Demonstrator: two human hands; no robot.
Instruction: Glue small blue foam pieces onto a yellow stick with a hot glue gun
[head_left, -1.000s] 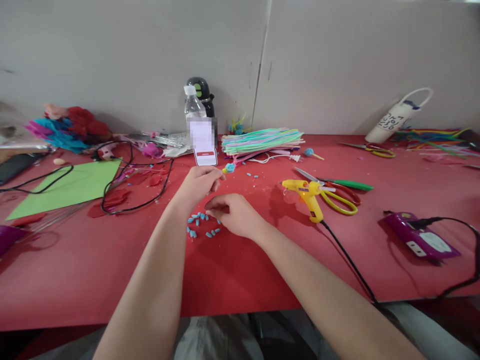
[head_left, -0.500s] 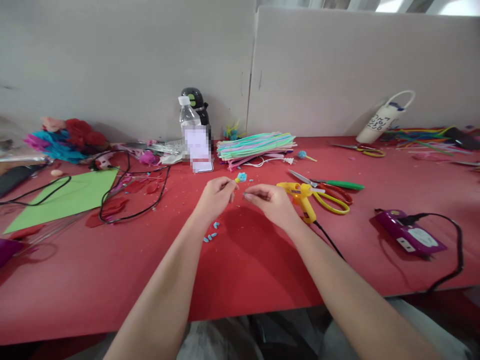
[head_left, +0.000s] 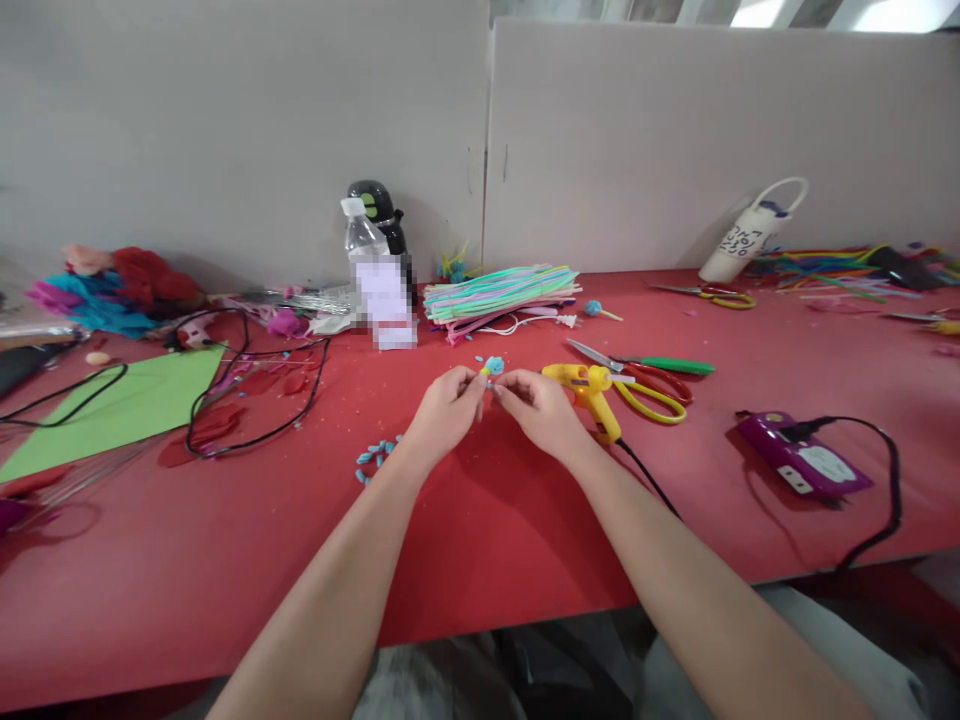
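Pinched between the left hand (head_left: pixel 444 412) and right hand (head_left: pixel 541 408), a tiny blue flower (head_left: pixel 493 366) seems light and soft; its yellow stem is best gripped.

Red tabletop (head_left: pixel 480 540) strewn with craft supplies.
A green paper sheet (head_left: pixel 120 410) and a looped black cable (head_left: pixel 255 385) lie at left, small blue pieces (head_left: pixel 375 458) near the middle. A stack of pastel sticks (head_left: pixel 499 290) sits toward the back, beside a water bottle (head_left: pixel 360 235). A yellow glue gun (head_left: pixel 589 385), scissors (head_left: pixel 649 380) and a purple device (head_left: pixel 802 465) lie at right.
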